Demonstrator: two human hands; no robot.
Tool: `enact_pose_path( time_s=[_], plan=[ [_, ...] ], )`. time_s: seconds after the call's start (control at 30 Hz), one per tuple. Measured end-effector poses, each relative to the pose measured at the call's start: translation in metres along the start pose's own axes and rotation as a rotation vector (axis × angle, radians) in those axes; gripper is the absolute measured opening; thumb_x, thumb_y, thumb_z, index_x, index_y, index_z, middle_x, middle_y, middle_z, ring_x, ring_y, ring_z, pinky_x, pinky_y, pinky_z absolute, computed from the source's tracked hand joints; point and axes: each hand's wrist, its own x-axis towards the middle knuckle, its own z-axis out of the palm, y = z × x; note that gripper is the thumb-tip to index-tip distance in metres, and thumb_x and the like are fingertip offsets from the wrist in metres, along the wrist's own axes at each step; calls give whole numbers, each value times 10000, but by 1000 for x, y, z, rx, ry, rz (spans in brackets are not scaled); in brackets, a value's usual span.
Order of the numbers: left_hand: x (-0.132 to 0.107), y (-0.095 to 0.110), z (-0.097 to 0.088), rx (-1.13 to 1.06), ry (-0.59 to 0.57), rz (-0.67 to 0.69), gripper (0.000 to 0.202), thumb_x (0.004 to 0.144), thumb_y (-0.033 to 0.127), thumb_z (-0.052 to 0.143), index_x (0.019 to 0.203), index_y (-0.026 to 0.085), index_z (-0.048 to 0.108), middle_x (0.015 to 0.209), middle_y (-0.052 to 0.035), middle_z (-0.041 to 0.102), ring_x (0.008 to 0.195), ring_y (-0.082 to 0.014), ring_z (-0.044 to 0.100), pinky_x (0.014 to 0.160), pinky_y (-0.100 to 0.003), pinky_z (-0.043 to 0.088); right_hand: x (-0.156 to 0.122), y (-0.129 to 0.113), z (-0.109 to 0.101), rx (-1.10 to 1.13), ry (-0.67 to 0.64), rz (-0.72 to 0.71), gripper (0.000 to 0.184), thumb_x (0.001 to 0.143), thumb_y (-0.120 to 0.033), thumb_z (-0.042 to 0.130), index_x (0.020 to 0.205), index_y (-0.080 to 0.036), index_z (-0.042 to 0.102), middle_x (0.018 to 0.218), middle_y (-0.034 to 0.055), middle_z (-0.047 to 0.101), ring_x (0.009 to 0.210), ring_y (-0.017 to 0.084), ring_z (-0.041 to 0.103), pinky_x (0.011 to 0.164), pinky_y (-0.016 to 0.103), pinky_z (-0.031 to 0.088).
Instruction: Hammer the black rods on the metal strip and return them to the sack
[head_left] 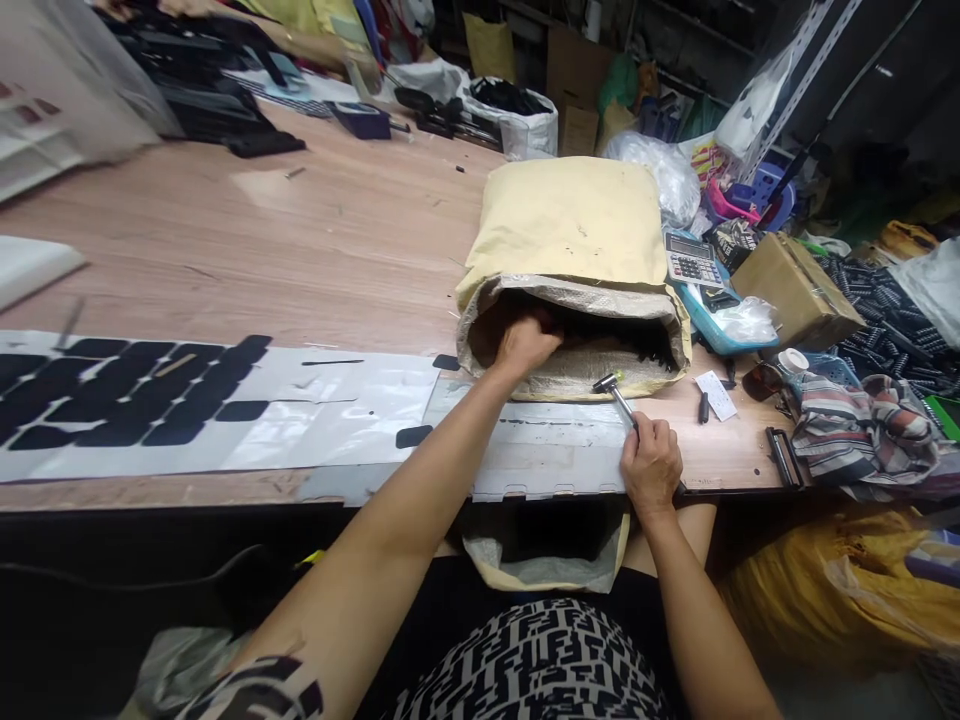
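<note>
My left hand reaches into the open mouth of a pale yellow woven sack lying on the table. Its fingertips are lost in the shadow inside, so their grip does not show. Dark, bristly-looking pieces lie within the sack. My right hand is closed around the metal handle of a small hammer, whose head has a yellow-green end and sits just in front of the sack's lower lip. Beneath both arms runs a whitish sheet along the table's front edge. Between my legs hangs another open sack.
Rows of black rounded pieces lie on the sheet at left. Right of the sack are a calculator, a blue tray, a cardboard box and a heap of black parts. Another person's arm shows at the far left.
</note>
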Motion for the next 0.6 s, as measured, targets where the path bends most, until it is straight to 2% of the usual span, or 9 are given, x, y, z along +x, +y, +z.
enact_pose_path(
  time_s=[0.03, 0.1, 0.17, 0.23, 0.4, 0.5, 0.6],
  plan=[
    [-16, 1, -3, -15, -11, 46, 299, 817, 304, 665, 1058, 130, 695, 933, -88, 703, 869, -239, 630, 772, -327, 468, 0, 0, 0, -1, 3, -1, 304, 954, -192, 501, 1205, -240, 664, 928, 56, 589, 846, 212, 487, 719, 309, 350],
    [-49, -1, -5, -56, -99, 227, 248, 821, 303, 665, 1024, 166, 705, 955, -57, 702, 849, -202, 618, 766, -308, 468, 0, 0, 0, 2, 10, -5, 296, 950, -197, 510, 1196, -237, 670, 933, 57, 593, 843, 211, 486, 721, 308, 348],
    [-77, -8, 1, -86, -198, 373, 195, 823, 299, 671, 975, 185, 709, 943, -41, 694, 862, -193, 611, 788, -309, 468, 0, 0, 1, 9, 16, -6, 293, 950, -198, 510, 1190, -233, 673, 938, 59, 596, 845, 209, 487, 726, 307, 350],
    [-95, -16, 12, -77, -234, 415, 171, 827, 298, 674, 958, 196, 713, 927, -39, 677, 896, -205, 605, 827, -326, 468, 0, 1, 1, 16, 16, -5, 297, 950, -195, 508, 1195, -232, 671, 943, 60, 597, 851, 209, 492, 735, 308, 355],
    [-103, -30, 32, -21, -213, 404, 200, 849, 305, 666, 1014, 209, 726, 923, -51, 631, 959, -232, 573, 873, -357, 460, 2, 2, 1, 37, 15, -2, 310, 946, -196, 508, 1210, -231, 668, 945, 60, 602, 870, 209, 511, 754, 308, 379],
    [-100, -31, 33, -27, -224, 410, 202, 848, 295, 664, 1023, 215, 728, 934, -46, 623, 949, -226, 571, 880, -358, 457, 3, 5, -1, 84, 3, 18, 303, 949, -208, 502, 1189, -230, 685, 948, 61, 623, 882, 209, 536, 765, 305, 401],
    [-99, -30, 31, -35, -234, 410, 205, 845, 287, 662, 1024, 214, 730, 940, -46, 627, 950, -225, 574, 879, -358, 457, -1, 7, -7, 223, -21, 52, 335, 958, -243, 482, 1232, -226, 674, 1004, 67, 659, 929, 210, 584, 793, 307, 445]
  ],
)
